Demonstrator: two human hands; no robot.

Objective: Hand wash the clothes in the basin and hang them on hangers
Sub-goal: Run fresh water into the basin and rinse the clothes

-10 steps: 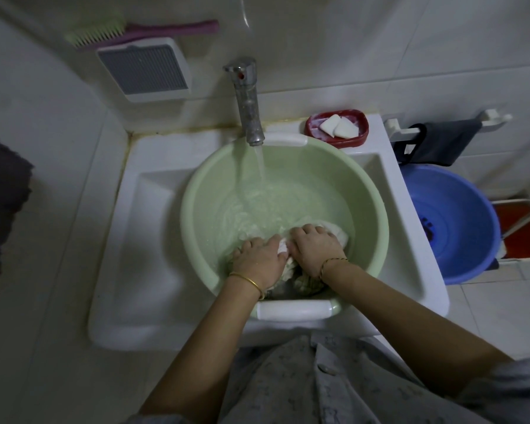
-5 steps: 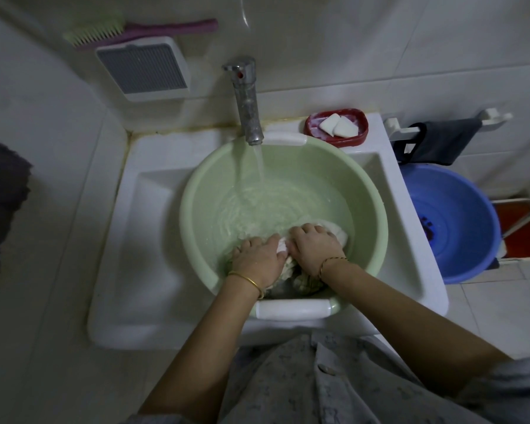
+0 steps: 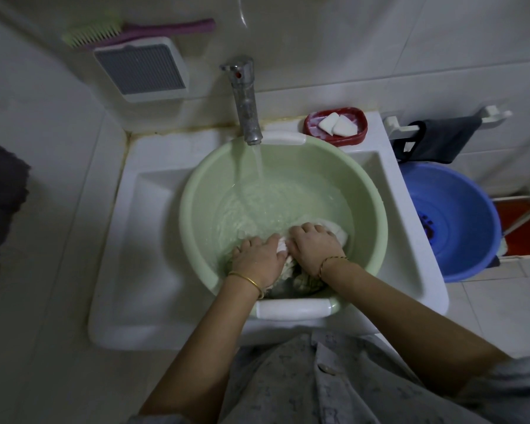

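A pale green basin (image 3: 196, 191) sits in the white sink (image 3: 153, 240), part full of water. A wet white garment (image 3: 337, 229) lies bunched at the basin's near side, mostly under my hands. My left hand (image 3: 257, 260) and my right hand (image 3: 314, 247) are side by side in the water, fingers curled into the cloth and gripping it. A fold of cloth shows between them. The tap (image 3: 247, 105) runs a stream of water into the basin. No hangers are in view.
A red soap dish (image 3: 334, 125) with two white soap pieces sits on the sink's back right corner. A blue basin (image 3: 459, 221) stands on the floor at the right, under a dark cloth (image 3: 441, 137) on a rail. A brush (image 3: 135, 30) rests on a wall vent.
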